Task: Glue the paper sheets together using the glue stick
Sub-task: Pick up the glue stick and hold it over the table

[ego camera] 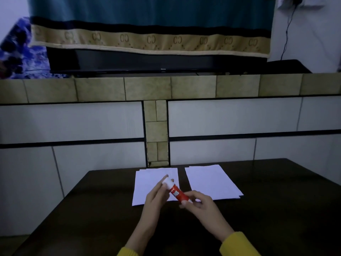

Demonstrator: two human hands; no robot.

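Red glue stick [177, 193], white "GLUE STICK" lettering on the label, held tilted above two white paper stacks [212, 182] on a dark table [92, 209]. Left hand [156, 195] pinching the white cap [167, 181]; right hand [198, 202] gripping the base end. Black television [156, 62] behind, brand mark too small to read.

Home living room: cloth-draped television [156, 61] on tiled ledge [147, 88], dark wooden table [92, 209].
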